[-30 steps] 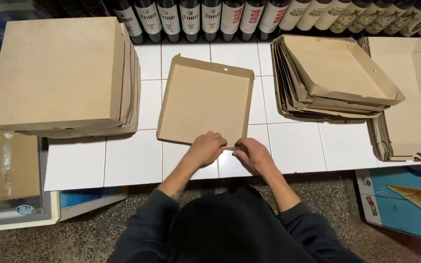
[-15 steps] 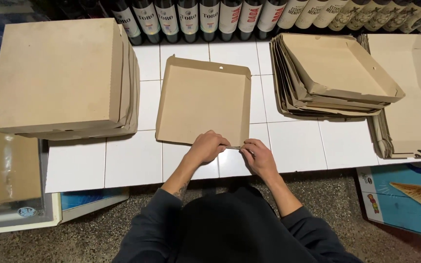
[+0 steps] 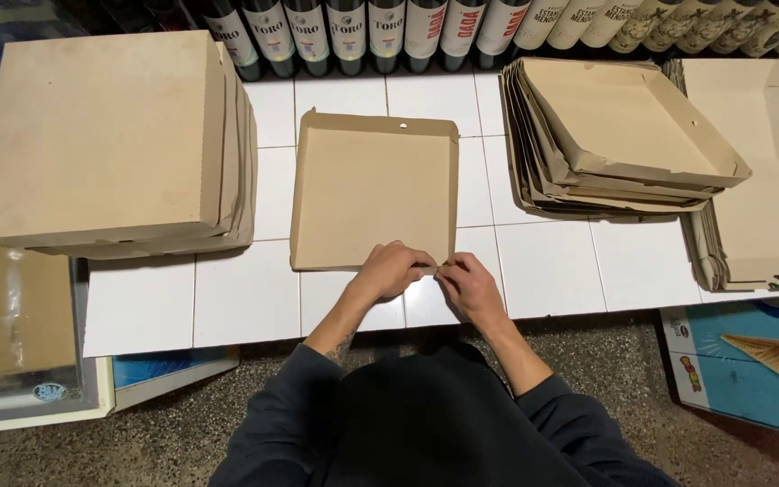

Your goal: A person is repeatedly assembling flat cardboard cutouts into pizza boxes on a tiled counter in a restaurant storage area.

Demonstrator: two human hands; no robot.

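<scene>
A shallow cardboard tray [image 3: 373, 194] lies mid-tabletop [image 3: 254, 298], its far and side walls raised. Its near right corner is pinched by the left hand [image 3: 396, 268] and right hand [image 3: 467, 285], both closed on the flap. Folded trays [image 3: 624, 135] are stacked at right, closed boxes [image 3: 110, 135] at left.

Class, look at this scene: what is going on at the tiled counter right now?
A person works a flat brown cardboard box tray on the white tiled counter. The left hand and right hand pinch its near right corner. A stack of closed boxes sits left, nested trays right, bottles behind.
</scene>
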